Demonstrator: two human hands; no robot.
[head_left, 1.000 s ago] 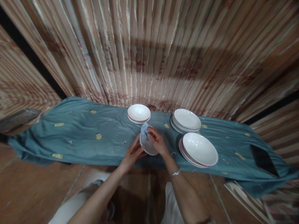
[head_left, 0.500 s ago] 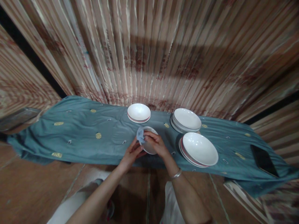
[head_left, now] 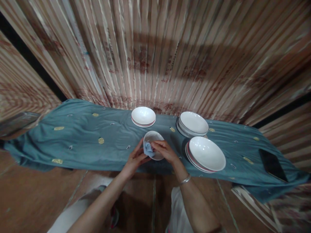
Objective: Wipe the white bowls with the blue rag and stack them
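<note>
A small white bowl (head_left: 153,136) is held tilted near the front edge of the cloth-covered table. My left hand (head_left: 136,159) grips its left side, with the fingers partly hidden behind the bowl. Inside the bowl, my right hand (head_left: 165,149) pinches a light blue cloth (head_left: 148,149) against the inner wall on the left. Just behind stands a short stack of white bowls (head_left: 143,115). To the right are two more stacks, one of dark-rimmed white plates (head_left: 194,122) and one of larger white bowls (head_left: 207,153).
A teal patterned cloth (head_left: 82,139) covers the long table. Toward its right end lies a black phone (head_left: 272,164). A pleated curtain (head_left: 155,58) hangs behind, and a glassy tray (head_left: 19,122) sits beyond the left end.
The blue cloth has moved from the bowl's upper left rim down into the bowl, along with my right hand. The bowl now faces up toward me more. The stacks stay put.
</note>
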